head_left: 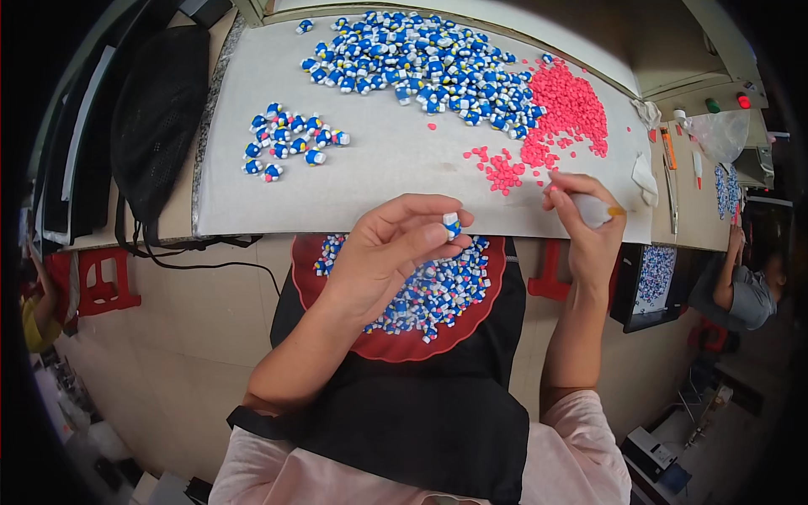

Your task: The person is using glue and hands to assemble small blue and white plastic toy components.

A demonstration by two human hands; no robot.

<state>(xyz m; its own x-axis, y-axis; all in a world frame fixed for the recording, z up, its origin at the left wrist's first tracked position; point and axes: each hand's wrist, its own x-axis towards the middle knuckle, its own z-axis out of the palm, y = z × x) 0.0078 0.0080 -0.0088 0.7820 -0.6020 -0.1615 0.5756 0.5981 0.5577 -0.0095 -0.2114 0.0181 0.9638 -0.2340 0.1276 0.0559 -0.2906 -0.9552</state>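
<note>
My left hand [383, 244] pinches a small blue-and-white figurine [452, 225] between thumb and fingers, just over the table's front edge. To the right, my right hand [592, 244] is closed around a whitish squeeze bottle [592, 210] with a yellowish tip. A speck of pink shows at its thumb and index fingertips, too small to make out fully. Just beyond that hand lie loose pink pieces [503, 174], spilling from a larger pink pile [568, 109]. On my lap, below the left hand, a red scalloped tray [396, 349] holds many figurines with pink parts.
A big heap of blue-and-white figurines [412, 59] covers the back of the white tabletop [370, 160]. A smaller group of figurines [290, 135] sits at the left. A black bag [160, 126] hangs at the left edge. Pens and a crumpled tissue [645, 178] lie right. Another person [749, 290] sits far right.
</note>
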